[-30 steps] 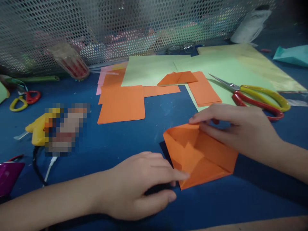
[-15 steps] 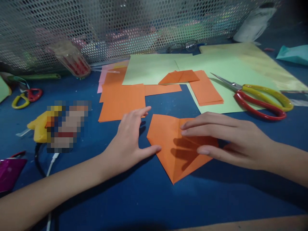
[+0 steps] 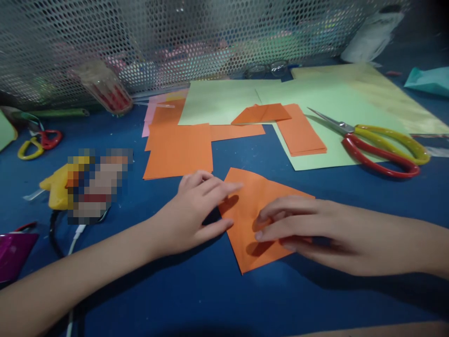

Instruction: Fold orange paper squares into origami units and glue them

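Observation:
A creased sheet of orange paper (image 3: 242, 210) lies on the blue table between my hands, one corner pointing toward me. At its left edge is my left hand (image 3: 196, 210), fingers apart, with the index finger reaching over the paper and the thumb at its edge. My right hand (image 3: 326, 234) is over the paper's right part, fingers bent and apart, hiding that side. Whether its fingertips touch the paper I cannot tell. Behind lie a stack of orange sheets (image 3: 180, 152), a folded orange piece (image 3: 263, 113) and orange strips (image 3: 301, 131).
Large scissors (image 3: 345, 127) with red and yellow handles rest on light green sheets (image 3: 224, 96). Smaller scissors (image 3: 40, 144) lie far left, near a blurred-out object (image 3: 101, 187) with a cable. A jar (image 3: 107, 89) stands before the perforated metal screen (image 3: 168, 42).
My right hand has moved toward me and slightly left over the orange paper. The paper has turned a little, and my left index finger now reaches over its left part.

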The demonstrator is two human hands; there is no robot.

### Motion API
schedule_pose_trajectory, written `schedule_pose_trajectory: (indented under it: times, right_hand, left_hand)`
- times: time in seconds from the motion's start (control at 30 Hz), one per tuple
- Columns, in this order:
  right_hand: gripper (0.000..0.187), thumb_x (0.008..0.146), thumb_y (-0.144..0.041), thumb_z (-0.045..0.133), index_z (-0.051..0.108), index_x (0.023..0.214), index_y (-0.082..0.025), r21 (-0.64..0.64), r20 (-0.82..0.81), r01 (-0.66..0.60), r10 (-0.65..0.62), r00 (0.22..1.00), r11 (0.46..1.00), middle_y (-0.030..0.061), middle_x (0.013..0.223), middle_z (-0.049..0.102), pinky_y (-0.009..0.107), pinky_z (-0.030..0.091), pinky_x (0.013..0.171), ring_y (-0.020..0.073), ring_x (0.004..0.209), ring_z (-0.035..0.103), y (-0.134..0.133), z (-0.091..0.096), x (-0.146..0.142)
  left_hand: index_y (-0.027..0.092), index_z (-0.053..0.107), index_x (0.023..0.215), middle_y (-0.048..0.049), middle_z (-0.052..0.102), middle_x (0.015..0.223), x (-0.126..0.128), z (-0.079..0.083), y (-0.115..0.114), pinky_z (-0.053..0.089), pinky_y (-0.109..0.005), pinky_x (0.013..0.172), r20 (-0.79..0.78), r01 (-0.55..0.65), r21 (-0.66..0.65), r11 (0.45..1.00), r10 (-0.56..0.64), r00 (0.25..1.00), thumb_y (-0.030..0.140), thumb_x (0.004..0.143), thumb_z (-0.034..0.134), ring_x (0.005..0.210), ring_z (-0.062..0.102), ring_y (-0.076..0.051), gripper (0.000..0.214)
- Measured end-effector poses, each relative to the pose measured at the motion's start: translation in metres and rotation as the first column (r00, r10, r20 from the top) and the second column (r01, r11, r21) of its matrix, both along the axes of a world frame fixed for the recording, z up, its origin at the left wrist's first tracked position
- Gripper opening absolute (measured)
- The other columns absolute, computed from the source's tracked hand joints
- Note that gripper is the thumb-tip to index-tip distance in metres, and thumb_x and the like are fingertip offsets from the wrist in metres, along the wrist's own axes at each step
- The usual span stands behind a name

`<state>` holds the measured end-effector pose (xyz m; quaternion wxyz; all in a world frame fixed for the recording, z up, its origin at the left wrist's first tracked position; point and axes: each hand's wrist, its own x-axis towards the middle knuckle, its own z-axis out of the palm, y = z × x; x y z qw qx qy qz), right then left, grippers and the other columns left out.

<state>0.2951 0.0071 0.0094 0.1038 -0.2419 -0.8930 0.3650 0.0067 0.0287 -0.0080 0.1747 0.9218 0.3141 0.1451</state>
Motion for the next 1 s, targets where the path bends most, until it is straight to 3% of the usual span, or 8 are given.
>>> schedule_pose_trajectory:
  times: [0.07, 0.17, 0.23, 0.3, 0.4, 0.53, 0.87, 1.0]
  right_hand:
    - [0.04, 0.104, -0.017, 0.044, 0.063, 0.136, -0.032, -0.074, 0.006, -0.002, 0.003, 1.0, 0.997, 0.0046, 0.134, 0.067, 0.027, 0.058, 0.095, 0.0146, 0.12, 0.068, -0.002, 0.002, 0.002]
    - [0.045, 0.1, -0.009, 0.044, 0.062, 0.135, -0.03, -0.11, -0.029, -0.053, 0.05, 0.998, 0.992, 0.0026, 0.131, 0.07, 0.026, 0.056, 0.098, 0.0133, 0.12, 0.067, -0.001, 0.005, 0.004]
    - [0.052, 0.092, 0.0, 0.042, 0.063, 0.131, -0.027, -0.09, -0.058, -0.125, 0.12, 0.991, 0.988, 0.0017, 0.122, 0.074, 0.027, 0.056, 0.097, 0.0132, 0.114, 0.068, 0.0, 0.006, 0.003]
    - [0.058, 0.084, 0.006, 0.04, 0.063, 0.129, -0.024, -0.067, -0.075, -0.173, 0.168, 0.983, 0.983, 0.0005, 0.112, 0.077, 0.029, 0.056, 0.094, 0.0138, 0.104, 0.069, 0.001, 0.007, 0.001]
    - [0.059, 0.083, 0.005, 0.042, 0.064, 0.13, -0.023, -0.025, -0.063, -0.155, 0.153, 0.986, 0.988, 0.0017, 0.108, 0.077, 0.031, 0.056, 0.091, 0.0163, 0.099, 0.068, 0.0, 0.006, -0.002]
    - [0.047, 0.094, -0.006, 0.045, 0.064, 0.133, -0.024, 0.05, -0.047, -0.066, 0.069, 0.996, 0.997, 0.0072, 0.106, 0.075, 0.033, 0.056, 0.085, 0.0184, 0.096, 0.067, -0.001, 0.0, -0.005]
    - [0.045, 0.092, -0.007, 0.05, 0.061, 0.132, -0.023, 0.255, -0.081, -0.055, 0.078, 0.994, 0.965, 0.0093, 0.12, 0.069, 0.035, 0.05, 0.095, 0.0176, 0.11, 0.062, 0.001, -0.014, -0.011]
    - [0.043, 0.092, -0.008, 0.049, 0.061, 0.131, -0.022, 0.275, -0.063, -0.065, 0.086, 0.994, 0.959, 0.011, 0.126, 0.067, 0.036, 0.048, 0.1, 0.0187, 0.121, 0.06, 0.001, -0.015, -0.011]
  left_hand:
    - [0.02, 0.061, 0.13, -0.0107, 0.066, 0.124, 0.0, 0.0, -0.002, 0.038, -0.045, 0.104, -0.046, 0.081, 0.109, 0.991, -0.077, 0.996, 0.029, 0.107, 0.049, 0.121, 0.05, -0.029, 0.027]
    - [0.019, 0.066, 0.105, -0.0125, 0.063, 0.13, 0.001, 0.002, -0.005, 0.035, -0.044, 0.109, -0.024, 0.123, 0.154, 0.98, -0.121, 0.992, 0.029, 0.107, 0.048, 0.129, 0.047, -0.029, 0.021]
    - [0.02, 0.062, 0.087, -0.0123, 0.061, 0.133, 0.002, 0.003, -0.007, 0.036, -0.043, 0.11, 0.026, 0.138, 0.154, 0.978, -0.143, 0.989, 0.03, 0.106, 0.051, 0.13, 0.046, -0.029, 0.024]
    - [0.02, 0.056, 0.083, -0.0125, 0.06, 0.135, 0.002, 0.003, -0.008, 0.037, -0.042, 0.109, 0.059, 0.141, 0.166, 0.976, -0.153, 0.987, 0.034, 0.105, 0.053, 0.128, 0.047, -0.028, 0.027]
    - [0.019, 0.058, 0.105, -0.0171, 0.055, 0.142, 0.001, -0.001, -0.007, 0.039, -0.046, 0.109, 0.063, 0.046, 0.21, 0.977, -0.06, 0.996, 0.054, 0.102, 0.056, 0.13, 0.048, -0.032, 0.035]
    - [0.012, 0.05, 0.136, -0.0259, 0.05, 0.147, 0.001, -0.009, -0.005, 0.039, -0.06, 0.108, -0.036, -0.149, 0.16, 0.976, 0.157, 0.987, 0.082, 0.087, 0.057, 0.134, 0.046, -0.043, 0.086]
    - [0.015, 0.052, 0.138, -0.0128, 0.066, 0.116, 0.005, -0.002, -0.01, 0.045, -0.05, 0.096, -0.052, -0.078, 0.069, 0.995, 0.081, 0.995, 0.059, 0.096, 0.066, 0.113, 0.058, -0.034, 0.062]
    - [0.013, 0.04, 0.152, -0.0199, 0.06, 0.137, 0.005, 0.001, -0.009, 0.044, -0.055, 0.104, -0.09, -0.168, 0.015, 0.986, 0.169, 0.982, 0.064, 0.088, 0.073, 0.126, 0.054, -0.038, 0.089]
